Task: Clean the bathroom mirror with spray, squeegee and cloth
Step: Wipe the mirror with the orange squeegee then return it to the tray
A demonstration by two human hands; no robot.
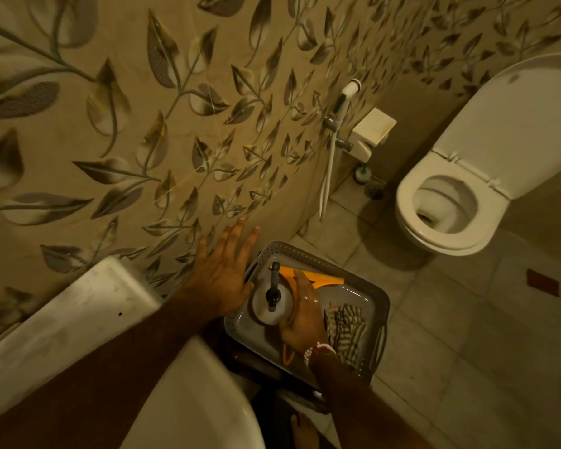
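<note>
A grey perforated basket (378, 298) stands on the floor by the leaf-patterned wall. Inside it a white spray bottle (266, 311) with a black trigger head stands upright. An orange squeegee (321, 277) lies behind the bottle, and a striped cloth (345, 328) lies at the right side. My right hand (303, 315) curls around the right side of the bottle. My left hand (222, 268) hovers with its fingers spread above the basket's left rim, holding nothing. The mirror is not in view.
A white washbasin (188, 403) and a white shelf (62, 319) lie at the lower left under my left arm. A toilet (447, 205) with its lid up stands at the right. A bidet sprayer (345, 98) hangs on the wall. A bare foot (303, 429) stands on the tiled floor.
</note>
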